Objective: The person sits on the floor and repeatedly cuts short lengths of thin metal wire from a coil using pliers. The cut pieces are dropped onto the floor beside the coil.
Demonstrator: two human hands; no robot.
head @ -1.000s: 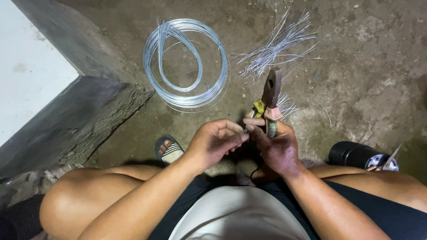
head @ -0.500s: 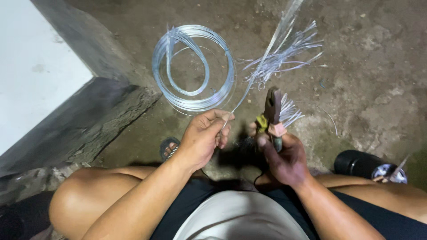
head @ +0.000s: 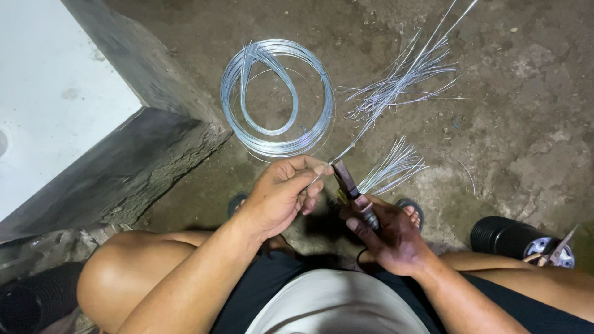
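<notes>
The scene is dim overall, lit from above and slightly toward ten o'clock, where a pale slab (head: 55,105) is nearly washed out. The concrete floor (head: 507,124) at two o'clock stays murky and grainy. The wire coil (head: 278,99) catches sharp glints, as do the loose wire strands (head: 402,77). A dark shadow pools under the left hand (head: 281,195) and right hand (head: 390,235). Focus is crisp at centre; the edges bow with wide-angle distortion, and the six o'clock corners fall off into darkness.
</notes>
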